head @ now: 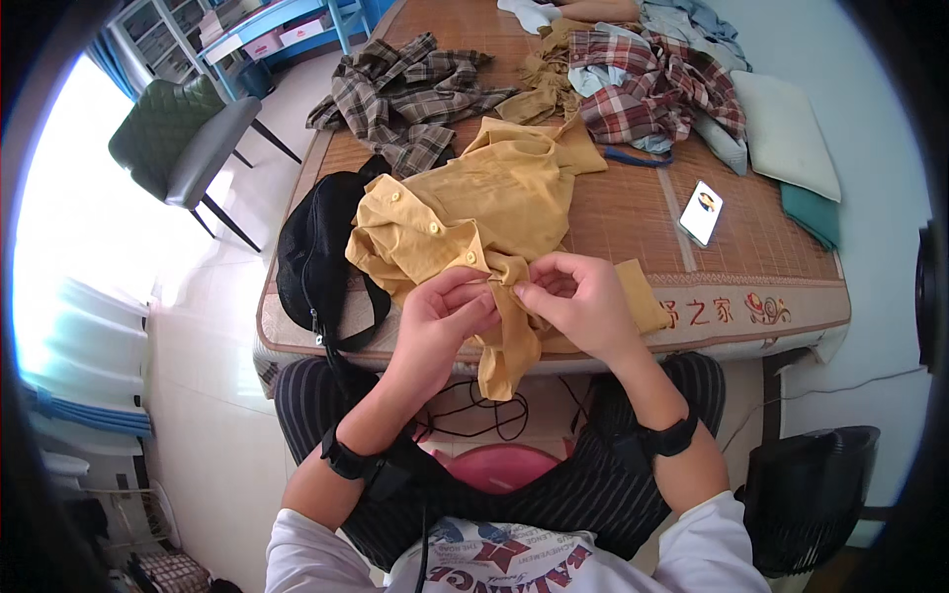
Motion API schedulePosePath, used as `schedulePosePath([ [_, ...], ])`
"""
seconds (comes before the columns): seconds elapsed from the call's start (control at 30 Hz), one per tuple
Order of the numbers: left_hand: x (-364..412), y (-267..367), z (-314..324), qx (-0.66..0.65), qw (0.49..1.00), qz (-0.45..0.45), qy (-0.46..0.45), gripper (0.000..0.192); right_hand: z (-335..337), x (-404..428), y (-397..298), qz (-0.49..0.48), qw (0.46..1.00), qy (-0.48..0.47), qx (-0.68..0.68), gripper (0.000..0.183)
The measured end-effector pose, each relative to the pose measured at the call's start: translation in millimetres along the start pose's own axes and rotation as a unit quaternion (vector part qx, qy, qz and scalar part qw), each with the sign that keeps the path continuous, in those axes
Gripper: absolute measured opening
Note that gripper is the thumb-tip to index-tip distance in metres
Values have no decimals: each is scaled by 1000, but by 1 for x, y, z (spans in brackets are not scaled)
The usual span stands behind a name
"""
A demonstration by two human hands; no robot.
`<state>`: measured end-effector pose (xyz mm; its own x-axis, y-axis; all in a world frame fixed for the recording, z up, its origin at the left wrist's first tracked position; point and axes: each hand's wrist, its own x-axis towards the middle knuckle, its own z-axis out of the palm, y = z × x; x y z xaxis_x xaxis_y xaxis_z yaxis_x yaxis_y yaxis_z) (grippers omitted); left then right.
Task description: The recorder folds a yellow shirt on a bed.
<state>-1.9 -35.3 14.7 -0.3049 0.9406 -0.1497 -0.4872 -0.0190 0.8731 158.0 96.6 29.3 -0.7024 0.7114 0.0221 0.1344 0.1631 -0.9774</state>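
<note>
A yellow button-up shirt (511, 185) lies spread over the near edge of the bed, part of it hanging past the edge. Both hands pinch its button placket close together. My left hand (452, 304) holds the fabric just below a yellow button (471, 257). Fingertips of my right hand (574, 296) grip the bunched edge beside it; whether a button sits between them is hidden. Two more buttons show farther up the placket. One sleeve end (641, 296) sticks out to the right of my right hand.
A black mesh bag (326, 252) sits left of the shirt. Beyond are a grey plaid shirt (415, 89), a red plaid shirt (652, 89) and another person's leg (600, 10). A phone (700, 213) lies right on the bamboo mat (623, 215). Black cables (482, 415) hang below.
</note>
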Motion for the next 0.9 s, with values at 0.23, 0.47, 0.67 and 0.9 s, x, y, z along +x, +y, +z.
schedulePosePath([
  [0.23,-4,-2,1,-53,998,-34,28,27,9,-5,-5,-68,995,34,-62,21],
  [0.47,-1,-14,1,20,998,-13,61,18,13,-6,1,-96,994,-3,-52,25],
  [0.67,-4,-8,6,31,996,-11,81,5,11,-4,7,31,988,-126,81,30],
  [0.9,-3,-7,1,98,992,-25,71,10,12,-3,10,38,985,-126,111,28],
])
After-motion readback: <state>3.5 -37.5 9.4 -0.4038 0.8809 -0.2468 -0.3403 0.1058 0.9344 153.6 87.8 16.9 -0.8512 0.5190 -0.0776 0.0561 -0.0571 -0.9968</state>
